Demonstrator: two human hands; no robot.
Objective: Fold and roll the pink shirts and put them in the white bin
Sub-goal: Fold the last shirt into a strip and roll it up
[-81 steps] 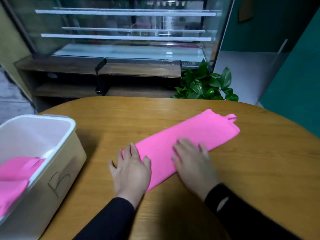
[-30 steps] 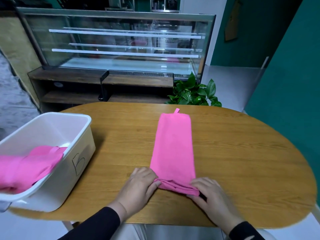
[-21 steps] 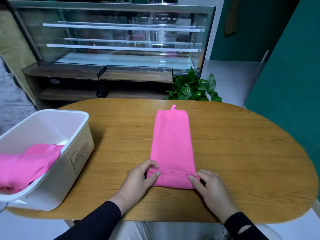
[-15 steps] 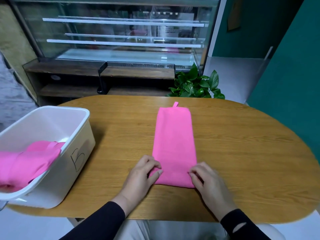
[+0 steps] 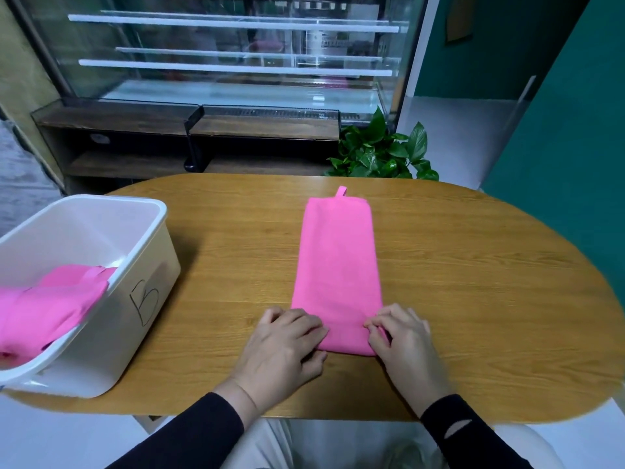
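On the left side stands the white bin (image 5: 148, 265), on the wooden table (image 5: 473, 299), with a letter B drawn on its side. Inside it lies other pink cloth (image 5: 50, 299), which hangs a little over the near rim. More to the right, in the middle of the table, lies the folded pink shirt (image 5: 336, 265) as a long narrow strip, with a small loop at its far end. The left hand (image 5: 284, 346) is at the near left corner of the strip, its fingers curled and pinching the edge of the cloth. The right hand (image 5: 402, 343) is at the near right corner, its fingers also bent and pinching the edge. Both sleeves are black. Behind the table, to the right, a green plant (image 5: 382, 154) stands before a glass display case (image 5: 230, 55).
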